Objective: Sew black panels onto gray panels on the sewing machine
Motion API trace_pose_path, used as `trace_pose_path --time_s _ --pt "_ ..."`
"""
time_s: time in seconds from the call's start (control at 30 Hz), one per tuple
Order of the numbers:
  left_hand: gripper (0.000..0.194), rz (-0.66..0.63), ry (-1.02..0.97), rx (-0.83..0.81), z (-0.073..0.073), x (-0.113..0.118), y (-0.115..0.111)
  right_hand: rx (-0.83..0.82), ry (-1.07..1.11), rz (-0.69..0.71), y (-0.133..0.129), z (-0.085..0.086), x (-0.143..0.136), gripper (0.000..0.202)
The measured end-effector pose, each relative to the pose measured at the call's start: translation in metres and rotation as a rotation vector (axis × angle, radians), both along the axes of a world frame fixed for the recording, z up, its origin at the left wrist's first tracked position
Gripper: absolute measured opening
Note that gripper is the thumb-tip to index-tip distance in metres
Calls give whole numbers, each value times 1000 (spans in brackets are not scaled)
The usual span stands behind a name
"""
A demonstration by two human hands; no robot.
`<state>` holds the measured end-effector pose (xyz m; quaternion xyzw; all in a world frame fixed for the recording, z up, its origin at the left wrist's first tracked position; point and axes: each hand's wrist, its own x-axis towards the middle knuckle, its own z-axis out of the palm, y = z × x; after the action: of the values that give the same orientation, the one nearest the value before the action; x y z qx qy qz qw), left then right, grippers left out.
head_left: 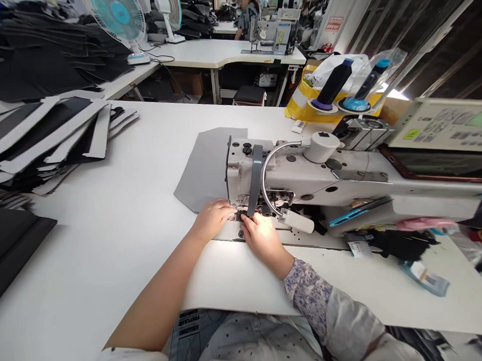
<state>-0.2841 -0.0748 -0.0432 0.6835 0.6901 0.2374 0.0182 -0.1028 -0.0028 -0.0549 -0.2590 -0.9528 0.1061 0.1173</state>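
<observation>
An industrial sewing machine [280,168] stands before me, its needle area partly hidden by a grey bar and my fingers. My left hand [214,219] reaches in from the left, fingers together, tips beside the presser foot. Under and behind that hand lies a flat grey fabric panel [208,160], which runs behind the machine head. My right hand [264,237] is closed, with thumb and fingers bent at the front of the needle area, close to the left fingertips. Whatever the fingers of either hand pinch is too small and covered to make out. A white lamp [298,220] on a bendable metal neck hangs right of my right hand.
Cut pieces [57,134] are piled on the left, with a dark folded stack [17,241] nearer. Two thread cones [336,82] and a control panel [452,123] stand right. Dark cloth [401,243] and a small packet [426,276] lie on the right tabletop. A person [248,17] sits farther back.
</observation>
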Motion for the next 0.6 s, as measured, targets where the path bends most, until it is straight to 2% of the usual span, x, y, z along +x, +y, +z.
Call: trace_pose_path --time_s 0.13,0.23,0.37,0.43,0.5,0.6 --pt "27 8 3 -4 -1 5 0 13 54 9 0 -3 0 34" --pt "22 72 23 -19 -1 2 -3 16 132 26 2 -6 1 32" --pt "32 395 149 -54 5 -16 -20 -10 236 37 5 -9 3 24" --pt "35 490 220 -119 11 -20 -36 -24 265 35 6 -9 4 20" --pt "36 468 244 -213 18 -11 -56 -33 278 38 6 -6 7 18" --pt "35 361 175 -372 26 25 -86 -28 251 37 1 2 11 21"
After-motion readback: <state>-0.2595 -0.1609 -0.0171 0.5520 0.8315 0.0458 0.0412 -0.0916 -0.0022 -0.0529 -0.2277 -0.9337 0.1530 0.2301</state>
